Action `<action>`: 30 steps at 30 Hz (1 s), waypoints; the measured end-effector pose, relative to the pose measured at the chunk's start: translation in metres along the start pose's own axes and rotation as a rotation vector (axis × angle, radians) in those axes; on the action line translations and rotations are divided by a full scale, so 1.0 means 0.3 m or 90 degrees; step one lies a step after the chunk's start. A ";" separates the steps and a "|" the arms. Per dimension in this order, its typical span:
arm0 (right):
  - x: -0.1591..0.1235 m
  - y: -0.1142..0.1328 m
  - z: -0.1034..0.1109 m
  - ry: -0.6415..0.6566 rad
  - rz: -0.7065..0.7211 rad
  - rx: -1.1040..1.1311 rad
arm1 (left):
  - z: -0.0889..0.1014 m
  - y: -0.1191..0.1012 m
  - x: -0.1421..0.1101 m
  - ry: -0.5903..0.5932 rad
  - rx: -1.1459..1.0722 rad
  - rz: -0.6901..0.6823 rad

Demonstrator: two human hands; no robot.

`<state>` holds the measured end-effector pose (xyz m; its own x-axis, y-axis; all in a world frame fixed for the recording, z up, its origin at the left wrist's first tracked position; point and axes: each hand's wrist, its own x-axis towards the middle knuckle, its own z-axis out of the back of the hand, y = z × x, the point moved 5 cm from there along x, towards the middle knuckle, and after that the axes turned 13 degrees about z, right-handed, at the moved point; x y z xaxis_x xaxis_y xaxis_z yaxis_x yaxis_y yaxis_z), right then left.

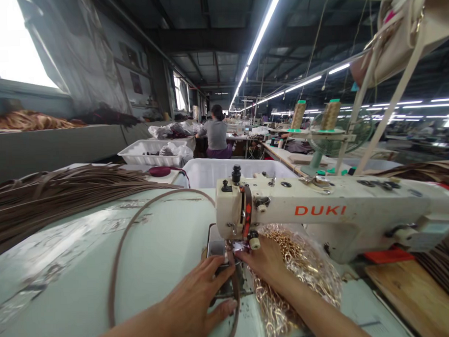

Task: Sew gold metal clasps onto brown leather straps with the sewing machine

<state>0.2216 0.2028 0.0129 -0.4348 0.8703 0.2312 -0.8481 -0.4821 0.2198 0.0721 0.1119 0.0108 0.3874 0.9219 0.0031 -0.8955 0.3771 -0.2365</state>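
Observation:
A long brown strap [115, 261] loops over the pale table and runs under the needle area of a white sewing machine [277, 206]. My left hand [203, 297] lies left of the strap, palm down. Its fingers reach forward, fingertips touching the strap's edge near the presser foot [229, 247], and the thumb is spread apart. Just right of the foot is my right hand [266, 260], its thumb pointing at the strap; the other fingers are partly hidden behind the machine head. Beneath my right forearm lies a clear plastic bag of gold-coloured metal clasps [309, 273].
Many brown straps [63, 189] are heaped at the left. A white bin [239, 167] stands behind the machine, beside a dark red piece [161, 171]. Thread cones [331, 114] rise at the right, above a wooden board [416, 289]. Farther back sits a person [216, 134].

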 end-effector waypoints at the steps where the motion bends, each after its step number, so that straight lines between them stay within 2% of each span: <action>1: -0.002 -0.001 0.002 0.002 0.002 -0.002 | 0.005 0.000 -0.002 -0.004 0.005 0.000; 5: -0.032 -0.006 0.021 0.021 0.041 -0.047 | 0.004 -0.019 -0.021 -0.038 0.070 -0.004; 10: -0.053 -0.029 0.041 0.057 0.120 -0.127 | 0.005 -0.038 -0.037 -0.110 0.101 -0.053; 12: -0.049 -0.029 0.038 0.080 0.167 -0.127 | -0.024 -0.018 -0.021 -0.118 0.109 -0.091; 14: -0.044 -0.026 0.034 0.097 0.200 -0.113 | -0.085 0.015 0.007 -0.106 0.138 -0.123; 17: -0.041 -0.027 0.038 0.094 0.198 -0.098 | -0.184 0.067 0.052 -0.093 0.179 -0.132; 19: -0.042 -0.027 0.042 0.092 0.192 -0.090 | -0.228 0.083 0.064 -0.091 0.184 -0.130; 24: -0.046 -0.025 0.048 0.091 0.202 -0.055 | -0.264 0.086 0.056 -0.116 0.182 -0.148; 30: -0.048 -0.015 0.040 0.072 0.233 -0.018 | -0.291 0.095 0.059 -0.187 0.178 -0.158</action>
<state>0.2353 0.1913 0.0200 -0.7393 0.6480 0.1830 -0.6383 -0.7610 0.1159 0.0727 0.1312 -0.0808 0.5552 0.7716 0.3105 -0.8238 0.5617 0.0769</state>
